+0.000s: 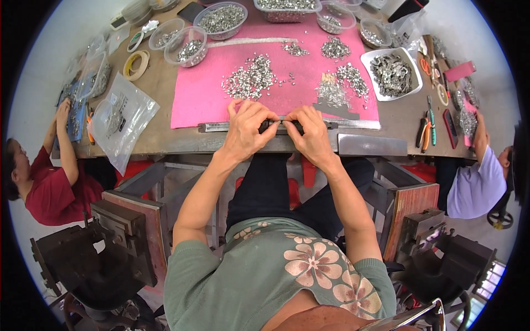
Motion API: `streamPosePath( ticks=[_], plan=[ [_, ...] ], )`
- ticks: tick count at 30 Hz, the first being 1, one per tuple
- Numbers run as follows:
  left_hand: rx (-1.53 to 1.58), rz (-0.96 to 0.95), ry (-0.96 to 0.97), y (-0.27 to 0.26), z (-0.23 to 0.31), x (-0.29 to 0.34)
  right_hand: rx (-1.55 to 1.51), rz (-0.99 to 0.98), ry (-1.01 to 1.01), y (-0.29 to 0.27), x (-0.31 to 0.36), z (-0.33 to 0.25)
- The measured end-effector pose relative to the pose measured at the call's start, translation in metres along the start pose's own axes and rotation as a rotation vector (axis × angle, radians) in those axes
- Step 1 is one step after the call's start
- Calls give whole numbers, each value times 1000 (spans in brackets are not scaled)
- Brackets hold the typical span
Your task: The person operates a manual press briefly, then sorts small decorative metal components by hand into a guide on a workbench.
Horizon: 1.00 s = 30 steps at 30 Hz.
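My left hand [245, 128] and my right hand [309, 132] meet at the near edge of the pink mat [201, 83], fingers closed in a pinch. Between the fingertips is something small that I cannot make out. A black piece [266, 126] shows under my left fingers, and dark material shows beneath the right ones. Both hands rest over a long metal bar [216, 127] along the table edge. Past the left hand lies a loose heap of small shiny metal pieces [251, 76]. Beyond the right hand are thin metal pins [332, 92] and another heap of metal pieces [353, 80].
Clear tubs [222, 21] of metal parts stand at the back. A white bowl [393, 74] of linked metal strips is at right, near pliers [425, 131]. Left are a tape roll [136, 65] and plastic bag [122, 118]. Co-workers [58, 182] [477, 182] sit either side.
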State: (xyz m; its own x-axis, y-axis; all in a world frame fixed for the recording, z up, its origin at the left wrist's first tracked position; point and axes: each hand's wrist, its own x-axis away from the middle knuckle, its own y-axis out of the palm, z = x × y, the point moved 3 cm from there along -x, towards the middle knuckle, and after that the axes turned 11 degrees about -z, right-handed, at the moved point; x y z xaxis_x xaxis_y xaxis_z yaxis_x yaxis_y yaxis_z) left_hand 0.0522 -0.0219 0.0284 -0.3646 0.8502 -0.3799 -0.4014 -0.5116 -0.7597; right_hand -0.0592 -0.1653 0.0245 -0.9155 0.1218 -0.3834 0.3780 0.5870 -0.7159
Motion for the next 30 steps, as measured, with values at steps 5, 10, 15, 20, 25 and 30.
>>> streamPosePath(
  ticks=[5, 10, 15, 20, 25, 30],
  plan=[
    [-8, -4, 11, 1, -3, 2, 51, 30, -42, 2, 1, -1],
    [80, -8, 8, 2, -11, 3, 0, 20, -34, -6, -4, 5],
    [-22, 56, -60, 7, -1, -1, 49, 77, 49, -16, -22, 25],
    [-33, 68, -96, 10, 0, 0, 101, 50, 112, -15, -44, 48],
    [43, 53, -105, 8, 0, 0, 290, 35, 161, -6, -59, 57],
    [86, -38, -62, 3, -1, -3, 422, 50, 79, -5, -58, 61]
  ],
)
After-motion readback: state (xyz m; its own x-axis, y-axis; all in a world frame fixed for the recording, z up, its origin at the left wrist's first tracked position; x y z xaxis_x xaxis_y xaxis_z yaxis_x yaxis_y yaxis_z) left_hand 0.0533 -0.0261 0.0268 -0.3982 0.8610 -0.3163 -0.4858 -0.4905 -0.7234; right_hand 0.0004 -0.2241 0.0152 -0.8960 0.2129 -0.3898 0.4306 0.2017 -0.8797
